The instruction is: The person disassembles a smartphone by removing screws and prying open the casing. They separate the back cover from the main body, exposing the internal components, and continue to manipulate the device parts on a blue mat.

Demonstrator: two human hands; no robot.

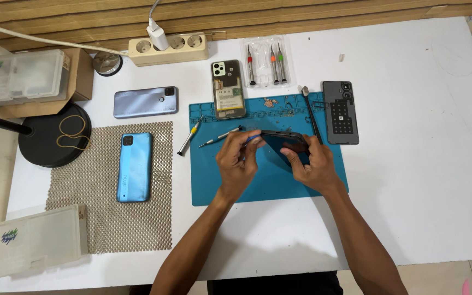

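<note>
Gripping the dark phone [286,143] edge-up over the blue mat [258,180], my right hand [312,166] has its fingers clamped on the near side, while my left hand [237,161] pinches a thin blue pick [252,139] at the frame's nine o'clock end. I judge a shallow, steady slide along the seam works best. At twelve o'clock lies an opened phone [228,89]; at two o'clock, a grey back cover [340,112] on the table [411,164].

Mat's [214,191] near edge is open; two screwdrivers [189,137] lie left of the left hand [237,161]; brush [312,116] and back cover [340,112] crowd the right hand [313,164]; table [422,164] beyond is bare.
</note>
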